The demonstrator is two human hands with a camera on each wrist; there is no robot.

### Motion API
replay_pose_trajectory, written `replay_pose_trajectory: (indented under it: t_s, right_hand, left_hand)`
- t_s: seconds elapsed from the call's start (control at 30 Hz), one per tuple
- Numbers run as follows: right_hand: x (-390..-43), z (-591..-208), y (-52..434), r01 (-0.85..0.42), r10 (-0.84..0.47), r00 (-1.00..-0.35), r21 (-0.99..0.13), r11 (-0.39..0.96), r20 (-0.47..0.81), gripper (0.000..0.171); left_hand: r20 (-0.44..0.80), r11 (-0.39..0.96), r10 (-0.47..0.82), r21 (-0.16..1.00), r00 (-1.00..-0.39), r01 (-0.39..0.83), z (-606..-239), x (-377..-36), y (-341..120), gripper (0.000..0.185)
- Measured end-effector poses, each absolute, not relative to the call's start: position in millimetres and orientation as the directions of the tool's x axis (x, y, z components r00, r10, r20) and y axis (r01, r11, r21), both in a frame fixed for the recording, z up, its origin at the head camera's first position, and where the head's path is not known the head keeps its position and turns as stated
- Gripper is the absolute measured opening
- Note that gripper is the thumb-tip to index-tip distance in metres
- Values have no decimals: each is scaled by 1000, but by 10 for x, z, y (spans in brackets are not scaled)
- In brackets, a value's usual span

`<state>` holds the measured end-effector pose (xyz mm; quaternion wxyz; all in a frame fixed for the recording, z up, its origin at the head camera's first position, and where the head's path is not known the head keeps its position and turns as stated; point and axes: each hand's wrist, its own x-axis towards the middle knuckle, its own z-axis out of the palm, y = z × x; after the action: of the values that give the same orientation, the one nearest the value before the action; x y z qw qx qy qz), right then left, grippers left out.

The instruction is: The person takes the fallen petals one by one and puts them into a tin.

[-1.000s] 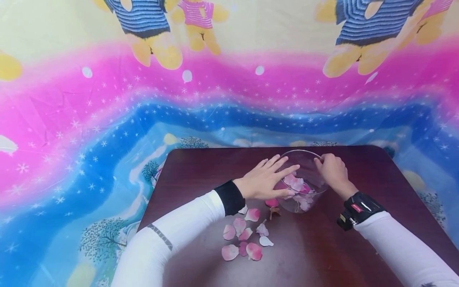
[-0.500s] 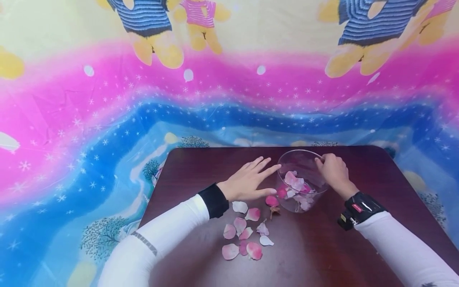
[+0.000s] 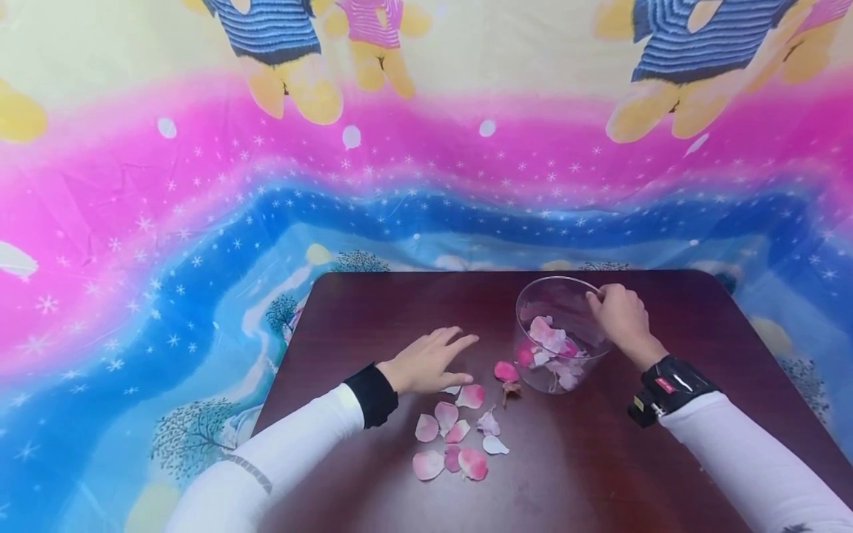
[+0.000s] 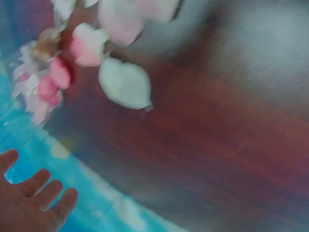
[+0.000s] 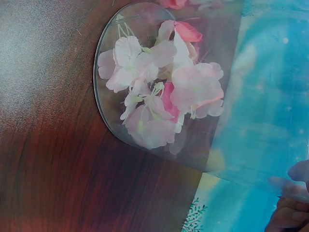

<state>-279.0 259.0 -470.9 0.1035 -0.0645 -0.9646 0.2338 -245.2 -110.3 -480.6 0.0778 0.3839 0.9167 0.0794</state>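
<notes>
The glass bowl (image 3: 558,334) of petals stands on the dark wooden table (image 3: 600,459); my right hand (image 3: 620,317) grips its far rim. My left hand (image 3: 429,363) lies flat, fingers relaxed, touching loose petals (image 3: 453,437). A bright cartoon-print cloth (image 3: 266,185) hangs behind.

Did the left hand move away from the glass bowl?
Yes. The left hand pulled back from the bowl, toward the person and leftward across the table, and now sits by the loose petals.
</notes>
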Motion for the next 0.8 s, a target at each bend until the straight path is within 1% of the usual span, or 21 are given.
replay_pose_trajectory:
  t_s: [0.1,0.17,0.3,0.4,0.43,0.53,0.67,0.73,0.8]
  right_hand:
    - [-2793,-4714,2594,73,170,-970,-464,883,172,34]
    - [-2796,-4712,2594,70,170,-969,-463,884,178,34]
    - [-2800,-4711,2593,68,170,-968,-459,886,184,34]
    - [-2800,-4706,2588,70,170,-969,-458,886,180,34]
    - [-2801,-4706,2588,70,169,-969,-457,887,181,34]
    - [-2798,-4698,2583,72,170,-969,-457,886,177,35]
    - [-2793,-4693,2585,73,170,-970,-459,885,173,35]
    - [-2788,-4690,2586,71,169,-970,-459,885,176,34]
    - [-2782,-4690,2587,69,168,-970,-460,885,178,34]
  left_hand:
    - [-111,715,697,190,-709,673,-4917,-2397,-1163,74]
    - [-109,714,700,157,-706,683,-4966,-2363,-1192,69]
    - [-97,673,740,101,-666,733,-5014,-2295,-1236,50]
    - [-125,640,768,131,-628,757,-5024,-2240,-1262,36]
    - [-145,637,771,148,-620,757,-5029,-2221,-1271,35]
    - [-217,641,766,195,-605,742,-5062,-2167,-1302,38]
    - [-297,666,743,232,-600,709,-5132,-2104,-1355,49]
    - [-311,672,737,244,-600,699,-5169,-2081,-1378,48]
    - [-308,671,739,259,-599,695,-5204,-2062,-1395,44]
